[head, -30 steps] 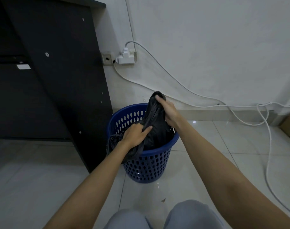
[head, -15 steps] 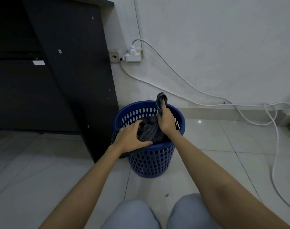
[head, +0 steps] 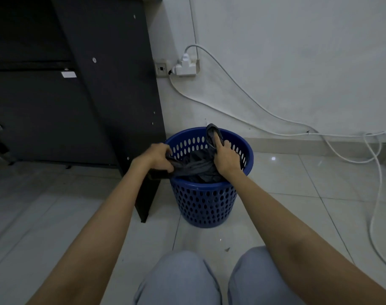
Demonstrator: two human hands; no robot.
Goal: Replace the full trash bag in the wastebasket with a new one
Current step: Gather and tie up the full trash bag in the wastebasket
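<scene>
A blue perforated wastebasket point(head: 206, 203) stands on the tiled floor beside a dark cabinet. A black trash bag point(head: 197, 166) lies crumpled inside it, low in the opening. My left hand point(head: 156, 157) grips the bag's edge over the basket's left rim. My right hand point(head: 226, 158) holds another part of the bag inside the right side, with a tuft of the bag sticking up above my fingers. The bottom of the basket is hidden by the bag.
A dark cabinet side panel point(head: 121, 106) stands right against the basket's left. White cables point(head: 374, 194) run from a wall plug adapter point(head: 185, 67) along the wall and floor at right. My knees point(head: 220, 280) are at the bottom. Small debris point(head: 227, 249) lies on the tiles.
The bag has gone down from above the rim into the basket. My left hand has moved left, pulling the bag's edge over the left rim; my right hand has lowered.
</scene>
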